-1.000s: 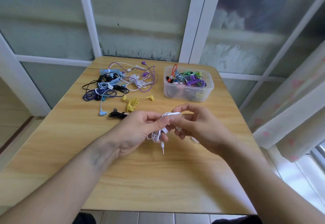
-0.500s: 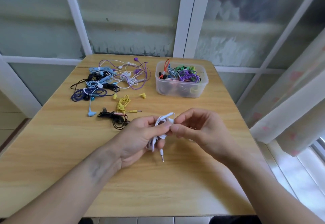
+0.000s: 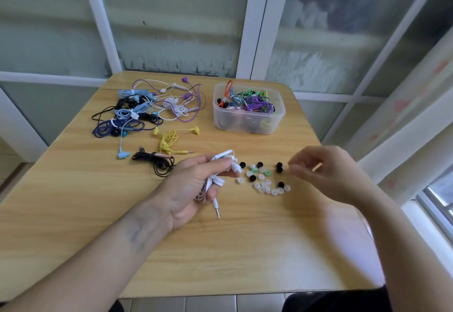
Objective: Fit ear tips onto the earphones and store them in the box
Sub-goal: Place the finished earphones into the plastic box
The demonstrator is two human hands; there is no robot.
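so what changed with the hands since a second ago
The right hand let go of the white earphones and pulled away to the right, uncovering the loose ear tips on the table. The left hand still grips the bundled earphones. The box and the earphone pile lie as before.

Bare table (image 3: 220, 257) lies near me. Scattered ear tips (image 3: 263, 176) sit between my hands. Farther off, tangled earphones (image 3: 147, 115) block the left and the box (image 3: 247, 125) blocks the right, with a gap between them.

Wooden table (image 3: 73, 213) — loose earphones (image 3: 147, 113), ear tips (image 3: 263, 178), plastic box (image 3: 247, 123).
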